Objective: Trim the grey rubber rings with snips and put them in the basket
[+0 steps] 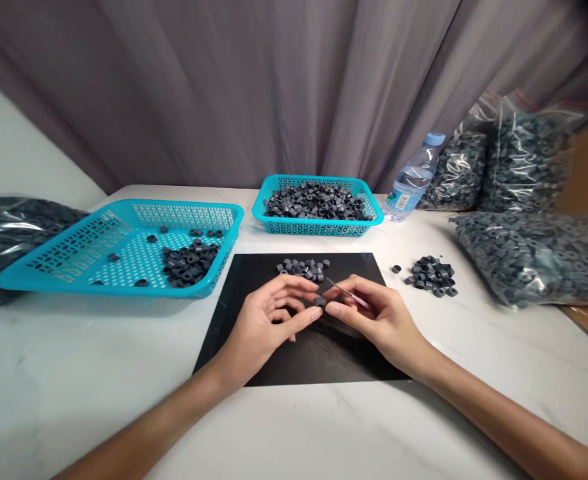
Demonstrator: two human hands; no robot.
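Both hands meet over a black mat [274, 360] on the white table. My left hand [267, 327] pinches a small grey ring [320, 301] between thumb and fingertips. My right hand [374, 320] is closed on a thin pink tool [347, 292] whose tip points at the ring. A small pile of grey rings [304, 269] lies on the mat's far edge, just beyond my fingers.
A turquoise basket [74, 260] at left holds some rings; a second turquoise basket [319, 227] behind the mat is full of them. Another ring pile [431, 275] lies right of the mat. A water bottle [411, 180] and clear bags of rings [529, 253] stand at right; another bag [4, 233] lies far left.
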